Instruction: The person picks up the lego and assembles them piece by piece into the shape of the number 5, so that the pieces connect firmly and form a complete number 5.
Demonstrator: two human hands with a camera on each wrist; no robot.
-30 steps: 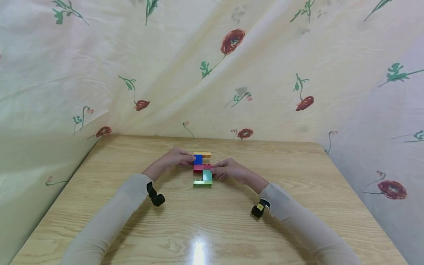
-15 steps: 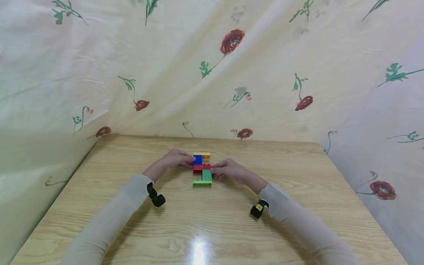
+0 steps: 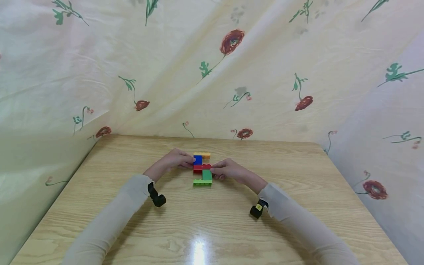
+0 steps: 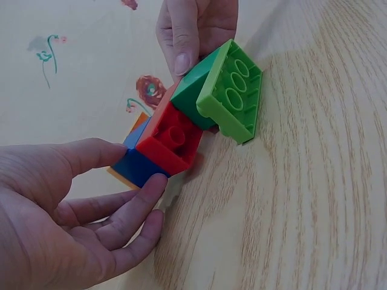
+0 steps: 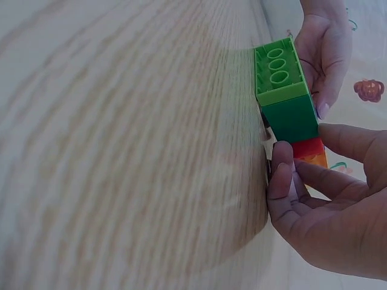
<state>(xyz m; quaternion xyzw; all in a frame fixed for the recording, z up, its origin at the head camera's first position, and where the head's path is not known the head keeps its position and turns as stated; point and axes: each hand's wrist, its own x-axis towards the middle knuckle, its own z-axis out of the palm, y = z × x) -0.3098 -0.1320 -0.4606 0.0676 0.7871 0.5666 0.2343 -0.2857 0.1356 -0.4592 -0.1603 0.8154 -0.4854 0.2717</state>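
Several toy building bricks are joined in a stepped stack lying on its side over the table. From far to near in the head view come a yellow-orange brick (image 3: 206, 155), a blue brick (image 3: 197, 160), a red brick (image 3: 198, 168), a dark green brick (image 3: 207, 175) and a light green brick (image 3: 202, 182). My left hand (image 3: 177, 158) pinches the blue brick between thumb and fingers. On the other side my right hand (image 3: 228, 169) pinches the stack at the dark green and red bricks. The hollow underside of the light green brick (image 4: 233, 90) faces the left wrist camera.
The wooden table (image 3: 212, 221) extends all round the bricks. A flowered cloth (image 3: 212, 73) hangs behind the table's far edge and along its sides. Each wrist wears a black camera, such as the left camera (image 3: 158, 200).
Both hands and the brick stack stay almost in place. The cloth at the right has shifted slightly leftward, its lower flower moving with it.
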